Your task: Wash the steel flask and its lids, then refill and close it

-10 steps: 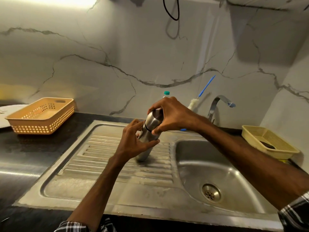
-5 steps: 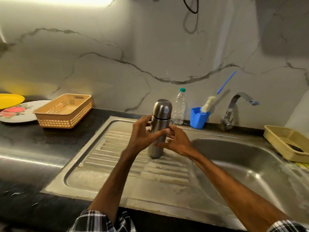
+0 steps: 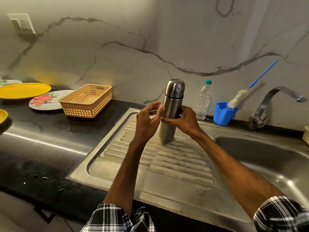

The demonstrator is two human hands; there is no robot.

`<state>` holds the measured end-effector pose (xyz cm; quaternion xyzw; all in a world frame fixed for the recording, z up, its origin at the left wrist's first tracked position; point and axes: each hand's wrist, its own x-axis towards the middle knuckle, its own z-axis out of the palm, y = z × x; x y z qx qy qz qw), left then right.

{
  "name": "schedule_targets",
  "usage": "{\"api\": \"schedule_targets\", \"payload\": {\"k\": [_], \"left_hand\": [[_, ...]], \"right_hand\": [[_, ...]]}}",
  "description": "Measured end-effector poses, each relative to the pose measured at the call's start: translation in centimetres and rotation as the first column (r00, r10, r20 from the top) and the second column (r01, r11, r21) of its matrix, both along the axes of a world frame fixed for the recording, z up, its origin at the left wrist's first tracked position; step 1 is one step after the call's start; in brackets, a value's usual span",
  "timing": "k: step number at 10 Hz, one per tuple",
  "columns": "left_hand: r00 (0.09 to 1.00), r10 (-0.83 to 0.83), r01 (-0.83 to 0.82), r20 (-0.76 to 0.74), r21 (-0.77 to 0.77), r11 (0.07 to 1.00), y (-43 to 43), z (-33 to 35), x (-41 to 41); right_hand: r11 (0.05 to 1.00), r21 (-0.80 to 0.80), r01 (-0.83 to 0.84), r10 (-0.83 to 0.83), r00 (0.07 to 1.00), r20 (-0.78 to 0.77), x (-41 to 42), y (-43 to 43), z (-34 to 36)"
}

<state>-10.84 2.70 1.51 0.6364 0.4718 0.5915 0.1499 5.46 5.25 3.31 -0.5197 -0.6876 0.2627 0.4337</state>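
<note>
I see the steel flask [image 3: 173, 104] standing upright on the ribbed drainboard [image 3: 150, 161], its cap [image 3: 175, 88] on, directly between my two hands. My right hand [image 3: 185, 122] wraps its middle from the right, thumb across the front and fingers behind. My left hand [image 3: 147, 122] sits just left of it, fingers loose and spread, thumb tip at the flask's side. The sink bowl [image 3: 267, 156] lies further right.

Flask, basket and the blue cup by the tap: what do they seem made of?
Flask: metal, likely brushed steel, with soft grey reflections. Basket: probably moulded plastic, matte orange, lattice-holed walls. Blue cup: likely plastic, opaque, evenly coloured, slightly glossy.
</note>
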Motion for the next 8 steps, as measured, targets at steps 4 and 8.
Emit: {"api": "schedule_targets", "payload": {"k": [4,8], "left_hand": [[0.998,0.060,-0.060,-0.002,-0.015,0.998,0.0,-0.6,0.3],[0.982,0.138,-0.151,-0.127,-0.092,0.984,-1.4,-3.2,1.7]], "right_hand": [[0.999,-0.030,-0.027,0.027,1.000,0.005,-1.2,2.1,-1.6],[0.976,-0.219,0.001,0.044,0.978,0.203,0.6,0.1,-1.3]]}}
